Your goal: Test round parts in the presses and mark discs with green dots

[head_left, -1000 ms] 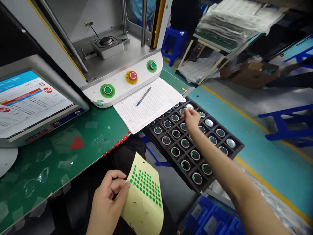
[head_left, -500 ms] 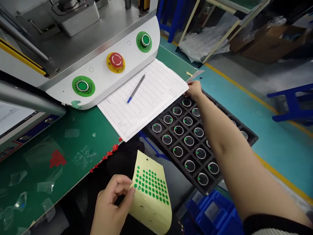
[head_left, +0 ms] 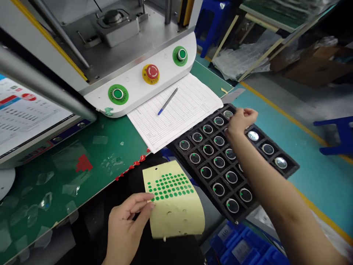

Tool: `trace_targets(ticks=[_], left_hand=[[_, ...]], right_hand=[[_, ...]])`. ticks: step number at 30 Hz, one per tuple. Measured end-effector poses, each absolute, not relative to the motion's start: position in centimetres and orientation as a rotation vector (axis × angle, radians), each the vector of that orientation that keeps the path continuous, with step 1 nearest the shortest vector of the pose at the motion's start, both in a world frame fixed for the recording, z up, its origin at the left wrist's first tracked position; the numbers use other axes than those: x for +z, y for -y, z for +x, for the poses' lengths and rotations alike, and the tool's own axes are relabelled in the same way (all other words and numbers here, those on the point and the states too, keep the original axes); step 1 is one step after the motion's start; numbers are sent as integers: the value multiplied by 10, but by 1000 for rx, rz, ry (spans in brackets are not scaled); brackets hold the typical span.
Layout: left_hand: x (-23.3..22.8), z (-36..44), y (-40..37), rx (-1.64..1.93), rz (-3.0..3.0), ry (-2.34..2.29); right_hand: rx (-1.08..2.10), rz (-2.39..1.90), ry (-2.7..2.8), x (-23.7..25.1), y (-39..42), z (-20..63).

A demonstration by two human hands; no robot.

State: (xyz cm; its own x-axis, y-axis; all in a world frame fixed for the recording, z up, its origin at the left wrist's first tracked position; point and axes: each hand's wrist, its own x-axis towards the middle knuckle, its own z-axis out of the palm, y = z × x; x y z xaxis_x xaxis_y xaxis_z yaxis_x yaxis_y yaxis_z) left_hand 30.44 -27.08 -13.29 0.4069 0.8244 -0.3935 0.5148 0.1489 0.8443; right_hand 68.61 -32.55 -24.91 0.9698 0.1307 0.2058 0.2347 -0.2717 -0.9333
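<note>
Left grip [head_left: 128,221] pinches the green-dotted sheet [head_left: 179,213]; right grip [head_left: 240,120]: cannot tell if closed; yellow disc [head_left: 145,76] reads "STOP".

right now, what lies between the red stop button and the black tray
Going from the red stop button to the black tray, the head view shows white panel, then gridded paper with a pen on it.

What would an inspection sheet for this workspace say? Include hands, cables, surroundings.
Surface: green bench, littered.
Job's things: yellow sheet with green dots; black tray of round parts, many showing a green dot.
Clutter: clear plastic scraps, red pieces; pen on printed paper.
Left hand: pinches the yellow sheet's edge.
Right hand: over the tray; contact unclear.
Cables: nothing seen for certain.
Surroundings: machine with red stop button; blue stool, blurred cardboard box beyond.
</note>
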Motion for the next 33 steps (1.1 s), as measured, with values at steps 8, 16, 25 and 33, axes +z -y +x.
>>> trace_targets(ticks=[8,16,25,33], left_hand=[[-122,276,290,438,1557,-1071],[-100,251,314,536,1765,-964],[-90,241,313,577,1842,-912],[-93,251,305,554,1794,-907]], right_hand=[[34,-1561,1416,-131,391,450],[-18,-1469,1588,-121,383,393],[-205,-1579,1676,-121,398,372],[-137,-1587,1532,-128,389,377]])
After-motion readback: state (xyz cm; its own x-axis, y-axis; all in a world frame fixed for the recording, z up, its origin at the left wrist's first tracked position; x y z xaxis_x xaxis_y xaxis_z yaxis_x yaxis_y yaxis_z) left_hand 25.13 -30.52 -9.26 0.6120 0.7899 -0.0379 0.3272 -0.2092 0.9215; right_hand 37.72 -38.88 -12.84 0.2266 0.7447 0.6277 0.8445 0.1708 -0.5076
